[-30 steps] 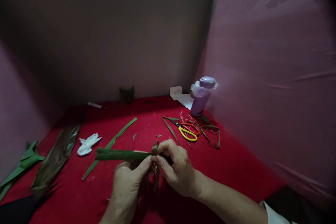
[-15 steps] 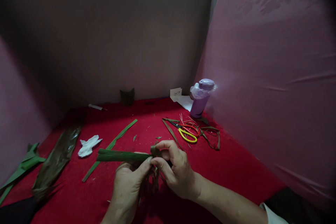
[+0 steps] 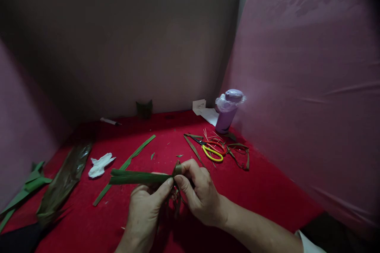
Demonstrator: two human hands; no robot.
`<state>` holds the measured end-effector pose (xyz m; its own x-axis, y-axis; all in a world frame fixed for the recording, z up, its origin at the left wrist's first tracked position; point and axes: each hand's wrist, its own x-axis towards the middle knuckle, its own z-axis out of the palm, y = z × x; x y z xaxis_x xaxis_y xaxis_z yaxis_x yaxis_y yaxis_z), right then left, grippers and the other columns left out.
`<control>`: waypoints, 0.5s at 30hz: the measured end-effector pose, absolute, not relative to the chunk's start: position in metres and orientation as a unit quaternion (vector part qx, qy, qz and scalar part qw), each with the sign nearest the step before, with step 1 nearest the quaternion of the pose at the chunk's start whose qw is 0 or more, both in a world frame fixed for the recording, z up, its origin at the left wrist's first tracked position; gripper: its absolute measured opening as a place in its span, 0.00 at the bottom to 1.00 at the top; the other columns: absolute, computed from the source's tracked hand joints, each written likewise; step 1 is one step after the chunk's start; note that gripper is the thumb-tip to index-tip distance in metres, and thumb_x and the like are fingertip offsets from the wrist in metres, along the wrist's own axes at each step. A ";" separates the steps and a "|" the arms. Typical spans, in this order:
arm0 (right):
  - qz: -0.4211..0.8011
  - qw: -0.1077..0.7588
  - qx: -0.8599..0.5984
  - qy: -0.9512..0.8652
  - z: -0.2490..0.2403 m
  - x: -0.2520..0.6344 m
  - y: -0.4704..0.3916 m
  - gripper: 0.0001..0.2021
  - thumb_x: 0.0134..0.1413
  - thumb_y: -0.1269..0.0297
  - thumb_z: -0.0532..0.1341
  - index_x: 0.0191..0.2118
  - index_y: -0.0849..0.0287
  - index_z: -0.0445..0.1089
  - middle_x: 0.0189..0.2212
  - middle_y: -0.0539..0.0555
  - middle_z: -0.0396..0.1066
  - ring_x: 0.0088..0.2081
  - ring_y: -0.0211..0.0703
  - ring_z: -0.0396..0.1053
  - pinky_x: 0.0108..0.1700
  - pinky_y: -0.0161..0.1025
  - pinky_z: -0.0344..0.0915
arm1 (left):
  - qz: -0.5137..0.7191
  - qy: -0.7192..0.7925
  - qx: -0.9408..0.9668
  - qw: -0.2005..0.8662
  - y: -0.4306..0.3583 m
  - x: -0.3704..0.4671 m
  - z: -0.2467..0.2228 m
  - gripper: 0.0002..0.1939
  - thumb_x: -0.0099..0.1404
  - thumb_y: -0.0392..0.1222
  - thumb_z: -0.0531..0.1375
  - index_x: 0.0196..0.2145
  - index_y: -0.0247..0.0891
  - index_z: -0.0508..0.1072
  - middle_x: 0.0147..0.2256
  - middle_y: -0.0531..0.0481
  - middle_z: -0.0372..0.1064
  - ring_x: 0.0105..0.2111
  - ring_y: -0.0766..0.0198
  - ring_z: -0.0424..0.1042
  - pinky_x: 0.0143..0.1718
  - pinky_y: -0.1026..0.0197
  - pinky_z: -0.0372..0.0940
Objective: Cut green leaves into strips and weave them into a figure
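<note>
Nudged slightly rightward, the brown loop (image 3: 177, 169) sits between the hands (image 3: 145, 207) (image 3: 203, 193).

The left hand (image 3: 144, 207) pinched with its thumb (image 3: 164, 190) angled toward the far right. Just beside it, the right hand (image 3: 202, 195) pinched too, fingers (image 3: 192, 166) curled, its bare forearm (image 3: 255, 221) slanting from the near right.

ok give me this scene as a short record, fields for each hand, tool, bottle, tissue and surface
left hand: holds folded green leaf strip
right hand: holds curled brown leaf strip at the green one's right end
tool: scissors with red and yellow handles, lying beyond right hand
bottle: purple, cylindrical, clear plastic around top
tissue: white, crumpled
surface: red
</note>
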<state>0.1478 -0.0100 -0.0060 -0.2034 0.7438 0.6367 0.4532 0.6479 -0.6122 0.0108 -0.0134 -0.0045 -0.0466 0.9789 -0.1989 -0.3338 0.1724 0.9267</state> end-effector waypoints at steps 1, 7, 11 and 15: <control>0.150 0.495 -0.393 -0.760 -0.006 0.148 -0.010 0.03 0.59 0.69 0.51 0.37 0.58 0.61 0.25 0.49 0.63 0.24 0.34 0.61 0.28 0.32 0.57 | 0.547 0.474 0.337 0.602 -0.013 0.011 -0.005 0.11 0.44 0.41 0.69 0.26 0.33 0.78 0.25 0.50 0.76 0.26 0.65 0.71 0.29 0.66 0.66; 0.157 0.487 -0.384 -0.769 -0.001 0.151 -0.009 0.02 0.58 0.69 0.53 0.35 0.58 0.61 0.25 0.49 0.64 0.24 0.35 0.61 0.29 0.33 0.57 | 0.551 0.467 0.326 0.610 -0.012 0.011 -0.006 0.11 0.45 0.40 0.69 0.27 0.33 0.77 0.26 0.49 0.76 0.26 0.64 0.71 0.29 0.64 0.67; 0.195 0.484 -0.393 -0.758 -0.001 0.152 -0.010 0.02 0.58 0.69 0.50 0.35 0.58 0.59 0.21 0.46 0.58 0.21 0.35 0.57 0.26 0.33 0.54 | 0.547 0.468 0.339 0.606 -0.014 0.010 -0.005 0.10 0.45 0.40 0.69 0.28 0.33 0.77 0.27 0.48 0.76 0.28 0.63 0.72 0.31 0.64 0.67; 0.279 0.479 -0.388 -0.736 -0.001 0.151 -0.008 0.02 0.60 0.67 0.50 0.35 0.57 0.55 0.20 0.45 0.58 0.20 0.33 0.57 0.24 0.32 0.53 | 0.546 0.480 0.353 0.588 -0.015 0.011 -0.003 0.10 0.45 0.41 0.69 0.26 0.34 0.78 0.27 0.49 0.77 0.28 0.63 0.72 0.32 0.64 0.66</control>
<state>0.1508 -0.0084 -0.0009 -0.2399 0.8383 0.4896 0.3031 0.5438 -0.7826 0.0106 -0.0146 -0.0029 -0.0578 0.9822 -0.1788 -0.3034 0.1534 0.9404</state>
